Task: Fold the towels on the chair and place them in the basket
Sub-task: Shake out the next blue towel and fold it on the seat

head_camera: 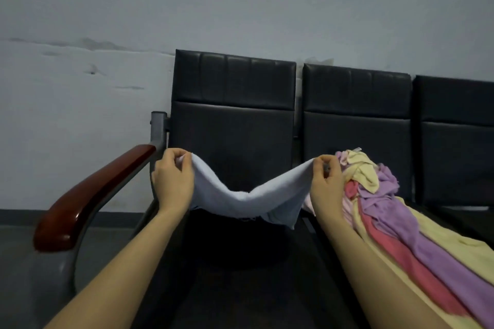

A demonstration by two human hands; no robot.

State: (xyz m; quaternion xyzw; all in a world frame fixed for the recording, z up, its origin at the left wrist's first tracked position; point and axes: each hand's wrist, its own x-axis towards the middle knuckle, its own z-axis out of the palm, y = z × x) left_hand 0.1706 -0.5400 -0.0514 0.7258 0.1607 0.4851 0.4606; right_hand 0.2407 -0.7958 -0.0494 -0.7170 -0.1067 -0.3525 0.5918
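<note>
Both arms outstretched, left hand [172,180] and right hand [324,185] pinching, raised level.

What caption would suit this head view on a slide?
Both hands, left hand and right hand, pinch a pale blue towel over a dark chair, beside a heap of coloured towels.

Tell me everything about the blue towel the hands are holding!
The blue towel is pale blue and looks soft and fuzzy. The left hand pinches one top corner and the right hand pinches the other, so it hangs in the air and sags in the middle. Its lower edge droops over something dark on the black seat. The pile of towels lies just to its right.
</note>
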